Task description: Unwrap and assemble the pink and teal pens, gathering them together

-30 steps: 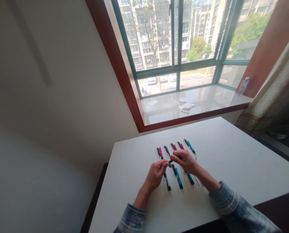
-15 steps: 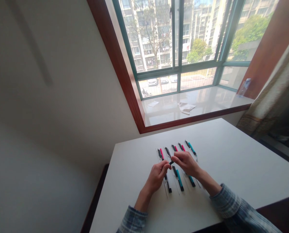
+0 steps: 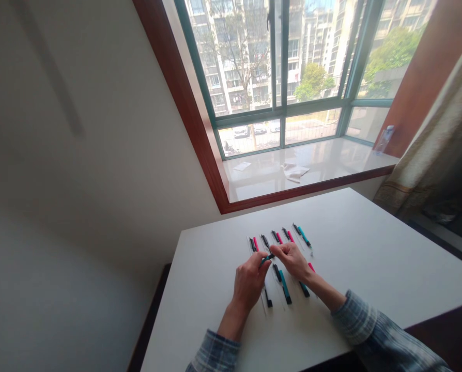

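Note:
Both of my hands meet over the middle of the table, at a small teal and black pen piece (image 3: 267, 258). My left hand (image 3: 247, 281) has its fingers closed around the teal part. The fingers of my right hand (image 3: 294, 262) are pinched at its dark end; the tips partly hide it. Pen parts lie in two rows around the hands. In the far row are black pieces (image 3: 264, 241) beside pink barrels (image 3: 290, 236) and one teal barrel (image 3: 304, 236). The near row has teal barrels (image 3: 285, 287) with black ends, partly covered by my hands.
Thin clear tubes lie among the parts on the white table (image 3: 203, 289). Behind it is a window sill (image 3: 265, 183) with a crumpled cloth (image 3: 295, 172), a paper (image 3: 242, 166) and a clear bottle (image 3: 384, 139). A curtain (image 3: 413, 160) hangs on the right.
My left hand has turned, and the teal part of the pen piece now shows between the hands. The right hand has stayed close to it. The view has shifted slightly.

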The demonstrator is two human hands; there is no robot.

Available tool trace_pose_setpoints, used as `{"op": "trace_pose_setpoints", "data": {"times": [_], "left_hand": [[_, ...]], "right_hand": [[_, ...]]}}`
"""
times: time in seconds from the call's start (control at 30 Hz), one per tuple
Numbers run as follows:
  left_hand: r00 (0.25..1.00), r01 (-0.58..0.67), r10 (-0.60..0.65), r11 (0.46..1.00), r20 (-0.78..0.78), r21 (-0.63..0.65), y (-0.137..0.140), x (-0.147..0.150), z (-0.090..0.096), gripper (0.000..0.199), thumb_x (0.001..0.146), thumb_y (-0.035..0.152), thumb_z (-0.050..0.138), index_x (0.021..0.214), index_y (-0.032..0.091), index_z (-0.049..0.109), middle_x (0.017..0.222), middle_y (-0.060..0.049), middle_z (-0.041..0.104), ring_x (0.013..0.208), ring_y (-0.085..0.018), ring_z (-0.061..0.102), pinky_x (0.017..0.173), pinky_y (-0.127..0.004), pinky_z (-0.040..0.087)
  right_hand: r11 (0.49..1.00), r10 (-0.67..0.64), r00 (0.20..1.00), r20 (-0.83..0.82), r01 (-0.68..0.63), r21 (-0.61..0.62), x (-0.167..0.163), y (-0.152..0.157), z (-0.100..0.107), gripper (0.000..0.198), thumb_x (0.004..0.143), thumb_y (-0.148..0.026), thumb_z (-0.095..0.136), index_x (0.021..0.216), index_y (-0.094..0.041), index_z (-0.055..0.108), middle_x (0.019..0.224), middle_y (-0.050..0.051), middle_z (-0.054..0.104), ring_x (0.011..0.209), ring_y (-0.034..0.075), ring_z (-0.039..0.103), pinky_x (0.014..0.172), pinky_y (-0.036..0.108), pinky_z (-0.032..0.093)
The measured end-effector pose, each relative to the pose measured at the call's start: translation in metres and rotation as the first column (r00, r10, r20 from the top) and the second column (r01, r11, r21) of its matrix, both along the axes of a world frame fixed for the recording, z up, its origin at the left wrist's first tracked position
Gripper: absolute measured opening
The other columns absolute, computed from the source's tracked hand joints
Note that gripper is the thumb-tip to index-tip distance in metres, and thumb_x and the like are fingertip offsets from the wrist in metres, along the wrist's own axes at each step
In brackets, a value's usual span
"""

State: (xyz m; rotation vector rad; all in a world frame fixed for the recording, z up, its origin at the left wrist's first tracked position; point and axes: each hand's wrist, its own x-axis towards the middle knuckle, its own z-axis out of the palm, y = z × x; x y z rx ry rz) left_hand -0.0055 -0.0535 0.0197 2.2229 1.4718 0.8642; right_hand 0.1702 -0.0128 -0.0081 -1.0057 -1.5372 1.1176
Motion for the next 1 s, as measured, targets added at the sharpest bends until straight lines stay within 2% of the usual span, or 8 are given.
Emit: {"op": "trace_pose_setpoints", "data": {"times": [0.2, 0.4, 0.63, 0.8, 0.9, 1.0], "left_hand": [[0.994, 0.004, 0.002, 0.999, -0.105, 0.053, 0.002, 0.002, -0.004, 0.03, 0.104, 0.044, 0.043, 0.112, 0.024, 0.064, 0.092, -0.004, 0.076, 0.075, -0.019, 0.07, 0.066, -0.025, 0.044], [0.979, -0.012, 0.017, 1.0, -0.203, 0.024, 0.003, 0.002, -0.008, 0.038, 0.106, 0.046, 0.034, 0.092, 0.023, 0.061, 0.065, -0.003, 0.067, 0.057, -0.019, 0.064, 0.055, -0.026, 0.032], [0.993, 0.101, -0.106, 0.992, -0.058, -0.076, 0.001, -0.001, -0.002, 0.041, 0.107, 0.044, 0.031, 0.084, 0.022, 0.057, 0.055, 0.002, 0.053, 0.049, -0.015, 0.049, 0.054, -0.026, 0.029], [0.995, 0.097, -0.1, 0.99, -0.019, -0.107, 0.004, -0.004, -0.004, 0.042, 0.106, 0.047, 0.031, 0.082, 0.022, 0.055, 0.058, 0.002, 0.05, 0.051, -0.015, 0.046, 0.056, -0.026, 0.03], [0.997, 0.074, -0.075, 0.992, -0.01, -0.102, 0.006, -0.005, -0.007, 0.041, 0.106, 0.047, 0.031, 0.082, 0.022, 0.053, 0.058, 0.003, 0.048, 0.052, -0.015, 0.045, 0.056, -0.026, 0.029], [0.998, 0.058, -0.057, 0.993, 0.018, -0.098, 0.007, -0.006, -0.009, 0.04, 0.106, 0.046, 0.031, 0.081, 0.022, 0.051, 0.059, 0.004, 0.047, 0.052, -0.014, 0.044, 0.056, -0.026, 0.029]], "right_hand": [[0.998, -0.065, 0.998, -0.003, 0.065, -0.005, -0.002, -0.001, 0.002, 0.064, 0.093, -0.065, 0.051, 0.055, -0.022, 0.024, 0.054, -0.005, 0.022, 0.052, 0.009, 0.019, 0.05, 0.028, 0.015], [1.0, 0.009, 1.0, 0.023, -0.009, 0.006, -0.002, -0.003, 0.009, 0.06, 0.096, -0.061, 0.047, 0.056, -0.022, 0.024, 0.054, -0.005, 0.023, 0.051, 0.009, 0.019, 0.048, 0.027, 0.015], [0.994, 0.083, 0.995, 0.056, -0.086, 0.065, 0.001, -0.008, 0.017, 0.054, 0.098, -0.053, 0.045, 0.059, -0.022, 0.025, 0.058, -0.005, 0.024, 0.054, 0.009, 0.021, 0.05, 0.027, 0.016], [0.99, 0.063, 0.986, 0.155, -0.082, 0.118, 0.006, -0.005, 0.019, 0.053, 0.098, -0.052, 0.047, 0.06, -0.022, 0.026, 0.059, -0.006, 0.025, 0.055, 0.01, 0.025, 0.052, 0.027, 0.018], [0.987, 0.008, 0.979, 0.204, -0.04, 0.153, 0.008, -0.005, 0.02, 0.052, 0.096, -0.051, 0.054, 0.06, -0.021, 0.033, 0.057, -0.007, 0.027, 0.055, 0.01, 0.027, 0.052, 0.026, 0.02], [0.991, 0.016, 0.987, 0.157, -0.036, 0.125, 0.009, -0.007, 0.024, 0.04, 0.095, -0.048, 0.058, 0.068, -0.02, 0.05, 0.06, -0.006, 0.039, 0.056, 0.011, 0.035, 0.052, 0.024, 0.028]]}}
